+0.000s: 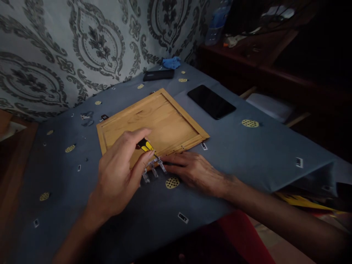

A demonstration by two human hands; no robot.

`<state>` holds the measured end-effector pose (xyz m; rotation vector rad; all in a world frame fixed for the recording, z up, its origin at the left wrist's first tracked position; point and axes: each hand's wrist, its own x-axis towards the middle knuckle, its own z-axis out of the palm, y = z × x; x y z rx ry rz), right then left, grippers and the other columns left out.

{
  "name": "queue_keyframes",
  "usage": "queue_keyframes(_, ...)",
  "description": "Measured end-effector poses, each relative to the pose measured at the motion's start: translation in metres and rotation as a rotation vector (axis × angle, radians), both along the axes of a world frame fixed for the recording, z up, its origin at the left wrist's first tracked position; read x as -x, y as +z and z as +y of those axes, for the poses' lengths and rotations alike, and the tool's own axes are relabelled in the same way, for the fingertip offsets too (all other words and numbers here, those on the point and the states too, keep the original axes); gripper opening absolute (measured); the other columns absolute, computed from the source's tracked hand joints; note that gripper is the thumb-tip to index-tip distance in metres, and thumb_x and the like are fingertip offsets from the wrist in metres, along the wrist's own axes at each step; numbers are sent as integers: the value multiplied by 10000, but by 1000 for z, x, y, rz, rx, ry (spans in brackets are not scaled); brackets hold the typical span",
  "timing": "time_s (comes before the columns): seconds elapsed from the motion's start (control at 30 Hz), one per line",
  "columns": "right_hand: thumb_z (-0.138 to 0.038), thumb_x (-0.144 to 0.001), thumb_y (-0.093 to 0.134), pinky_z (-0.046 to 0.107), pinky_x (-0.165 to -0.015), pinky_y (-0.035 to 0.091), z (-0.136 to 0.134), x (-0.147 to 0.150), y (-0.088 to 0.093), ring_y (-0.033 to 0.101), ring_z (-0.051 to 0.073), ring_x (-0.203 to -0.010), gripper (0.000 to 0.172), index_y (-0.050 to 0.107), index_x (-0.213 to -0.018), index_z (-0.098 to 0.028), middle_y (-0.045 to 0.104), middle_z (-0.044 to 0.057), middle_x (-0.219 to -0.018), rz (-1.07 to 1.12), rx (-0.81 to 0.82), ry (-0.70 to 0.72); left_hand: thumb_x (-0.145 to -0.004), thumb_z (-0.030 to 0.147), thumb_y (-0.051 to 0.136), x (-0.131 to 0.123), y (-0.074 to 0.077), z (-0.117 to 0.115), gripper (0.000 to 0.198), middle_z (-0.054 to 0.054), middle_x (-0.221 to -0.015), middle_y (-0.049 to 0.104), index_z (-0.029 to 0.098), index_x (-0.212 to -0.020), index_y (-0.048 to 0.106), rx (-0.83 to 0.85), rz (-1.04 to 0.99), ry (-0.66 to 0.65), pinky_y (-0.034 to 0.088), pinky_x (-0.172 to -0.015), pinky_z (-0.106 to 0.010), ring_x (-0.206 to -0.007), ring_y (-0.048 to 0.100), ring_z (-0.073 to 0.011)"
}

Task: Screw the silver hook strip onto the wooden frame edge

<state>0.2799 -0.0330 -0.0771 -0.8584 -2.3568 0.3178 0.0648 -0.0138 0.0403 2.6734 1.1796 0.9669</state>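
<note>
My left hand (121,172) is closed around a small screwdriver (147,145) with a yellow and black handle. Its tip meets a metal fitting with hooks (154,169) at the near edge of a framed wooden board (143,119). My right hand (195,170) lies low beside that edge, its fingertips reaching to the rightmost hook. Those fingers are bent together against the fitting and the board's edge. The board lies flat on the table, with several small dark holes in its near rail, right of the fitting.
The table has a grey-blue cloth (233,154). Right of the board lies a black phone (211,101); behind it are a dark flat case (158,75) and a crumpled blue item (171,62). Small metal pieces (87,116) lie at left. A plastic bottle (217,24) stands on the dark furniture.
</note>
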Motion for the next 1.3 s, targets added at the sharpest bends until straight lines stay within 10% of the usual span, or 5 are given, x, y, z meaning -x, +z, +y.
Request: queue_keyframes(1.3, -33, -889, 533, 380, -865, 590, 0, 0, 4, 718, 222, -1031, 353, 714, -1148, -192, 702, 80, -1289, -7, 0, -7, -946, 132, 606, 2, 7, 1, 257, -5, -1071, 715, 188, -1196, 592, -1, 39, -14, 535, -913, -201, -1014, 677, -123)
